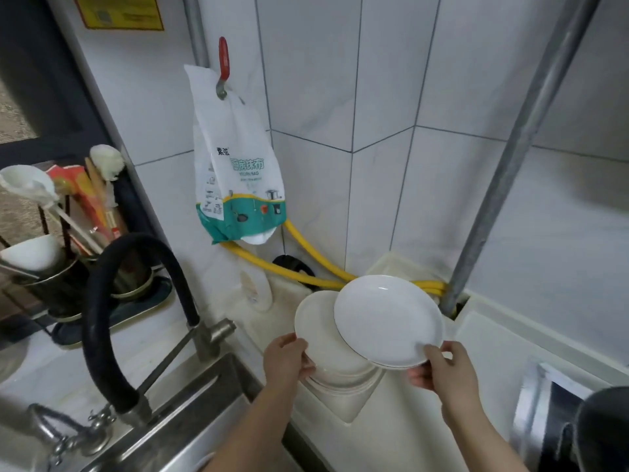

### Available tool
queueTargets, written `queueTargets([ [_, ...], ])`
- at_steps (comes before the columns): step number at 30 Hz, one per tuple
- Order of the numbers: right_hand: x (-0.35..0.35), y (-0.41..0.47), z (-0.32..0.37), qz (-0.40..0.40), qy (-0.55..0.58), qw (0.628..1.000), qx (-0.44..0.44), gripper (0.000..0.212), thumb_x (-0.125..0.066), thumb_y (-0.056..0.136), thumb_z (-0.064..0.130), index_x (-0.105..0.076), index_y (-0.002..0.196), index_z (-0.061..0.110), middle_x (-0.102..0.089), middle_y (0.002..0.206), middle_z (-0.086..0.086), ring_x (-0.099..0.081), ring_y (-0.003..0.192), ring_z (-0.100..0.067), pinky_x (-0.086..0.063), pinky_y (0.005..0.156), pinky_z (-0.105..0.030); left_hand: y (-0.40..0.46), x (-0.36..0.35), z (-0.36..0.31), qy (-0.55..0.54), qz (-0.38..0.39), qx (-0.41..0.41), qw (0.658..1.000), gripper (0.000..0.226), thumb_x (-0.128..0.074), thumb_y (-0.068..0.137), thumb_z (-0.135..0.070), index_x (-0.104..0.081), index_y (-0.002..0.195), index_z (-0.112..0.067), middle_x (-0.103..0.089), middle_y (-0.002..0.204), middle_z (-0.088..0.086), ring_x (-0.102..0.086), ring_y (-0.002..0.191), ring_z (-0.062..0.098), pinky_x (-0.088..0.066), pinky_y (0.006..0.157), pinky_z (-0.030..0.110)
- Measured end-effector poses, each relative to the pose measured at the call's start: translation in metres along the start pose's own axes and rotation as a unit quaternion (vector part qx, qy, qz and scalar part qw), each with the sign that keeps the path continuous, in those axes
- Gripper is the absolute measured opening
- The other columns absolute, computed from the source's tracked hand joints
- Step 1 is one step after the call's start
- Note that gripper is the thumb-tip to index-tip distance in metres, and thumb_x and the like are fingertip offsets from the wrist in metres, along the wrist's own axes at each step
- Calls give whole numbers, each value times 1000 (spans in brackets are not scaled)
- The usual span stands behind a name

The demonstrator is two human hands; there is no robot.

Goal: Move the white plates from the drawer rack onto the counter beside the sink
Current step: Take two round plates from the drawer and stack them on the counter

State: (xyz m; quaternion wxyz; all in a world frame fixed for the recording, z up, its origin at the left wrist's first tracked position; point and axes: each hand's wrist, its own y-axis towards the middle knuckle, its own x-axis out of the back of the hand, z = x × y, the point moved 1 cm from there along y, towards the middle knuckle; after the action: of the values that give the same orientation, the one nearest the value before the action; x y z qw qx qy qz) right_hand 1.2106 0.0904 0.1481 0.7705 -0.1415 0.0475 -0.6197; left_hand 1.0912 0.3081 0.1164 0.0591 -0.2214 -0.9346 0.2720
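Lower centre of frame: both hands on white plates over the tabletop (401, 434) beside the sink (190, 413). Right hand (442, 369), lower right of centre, has its grip clamped on the near rim of the upper plate (388, 318), thumb on top of the rim, fingers curled under; that plate is tilted, its far edge raised, and it overlaps the right part of the lower plate (320, 332). Left hand (289, 357), just left of it, has its grip clamped on the left rim of the lower plate, thumb over the edge, fingers below. Lower plate sits on a short stack of plates (343, 381) resting on the tabletop, w/ one or two more rims showing beneath; can't tell how many. Black bendy tap (102, 321) arcs over the sink at lower left, metal base & handles at the bottom left edge. Middle left: rack (112, 311) w/ a bowl (30, 253), ladle (27, 185), chopsticks & other utensils. Upper centre: printed bag (235, 172) hangs from a red-handled hook (223, 63) on the tiled wall. Yellow hose (306, 277) runs along the wall foot behind the plates to a grey pipe (510, 158) that crosses the right side of frame top to bottom.
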Motion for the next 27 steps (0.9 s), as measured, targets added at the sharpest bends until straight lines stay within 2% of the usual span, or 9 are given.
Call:
queueTargets([
  [3,-3,3,-6,-9,-6,1000,-6,8,-54,87,9,-47,84,10,-67,47,-11,-64,44,-24,-56,54,-36,12,1,7,26,8,3,1000,33,-62,86,-6,-59,118,-3,-63,111,17,-64,82,30,-60,53,33],
  [5,-6,4,-9,-10,-18,1000,-8,9,-53,87,9,-47,82,12,-67,47,-11,-65,43,-24,-56,54,-36,17,2,13,24,10,7,1000,31,-61,85,-4,-60,116,-1,-62,110,16,-62,79,28,-59,48,32],
  [9,-12,1,-13,-2,-32,999,-13,9,-53,88,10,-46,83,11,-68,49,-13,-65,42,-24,-54,49,-30,23,2,17,15,21,10,1000,30,-60,84,-2,-63,114,-3,-62,103,13,-61,73,23,-59,49,32],
  [12,-16,-1,-15,5,-33,999,-19,9,-53,89,11,-46,84,10,-68,49,-13,-64,41,-23,-52,45,-27,27,1,16,13,19,9,1000,27,-59,83,0,-65,109,-2,-60,105,13,-59,77,24,-58,46,31],
  [15,-21,-1,-16,8,-35,999,-25,8,-53,89,11,-46,85,11,-68,49,-12,-64,41,-23,-52,47,-29,29,3,14,21,17,7,1000,26,-58,83,3,-65,106,-6,-60,108,14,-59,85,30,-57,44,31],
  [20,-30,1,-17,14,-41,999,-28,7,-52,89,11,-46,86,10,-68,48,-11,-64,40,-23,-52,49,-30,32,6,14,41,32,18,998,35,-58,83,4,-62,117,0,-59,118,18,-57,79,26,-61,55,38],
  [23,-37,3,-17,22,-46,998,-29,7,-50,89,11,-45,85,9,-68,48,-11,-65,40,-23,-53,52,-32,31,7,13,47,34,10,998,31,-60,82,3,-60,113,-3,-58,117,18,-58,78,24,-61,58,41],
  [25,-42,5,-17,26,-51,998,-28,9,-50,89,12,-44,84,9,-69,49,-11,-65,40,-24,-54,54,-33,30,8,13,40,24,2,999,30,-64,81,1,-56,108,-8,-55,114,14,-58,82,25,-60,55,39],
  [27,-47,6,-18,32,-59,997,-28,9,-50,89,14,-43,85,9,-69,50,-11,-66,42,-26,-57,61,-37,29,9,13,39,19,-5,999,31,-66,81,0,-54,107,-10,-55,113,12,-59,92,30,-61,60,42],
])
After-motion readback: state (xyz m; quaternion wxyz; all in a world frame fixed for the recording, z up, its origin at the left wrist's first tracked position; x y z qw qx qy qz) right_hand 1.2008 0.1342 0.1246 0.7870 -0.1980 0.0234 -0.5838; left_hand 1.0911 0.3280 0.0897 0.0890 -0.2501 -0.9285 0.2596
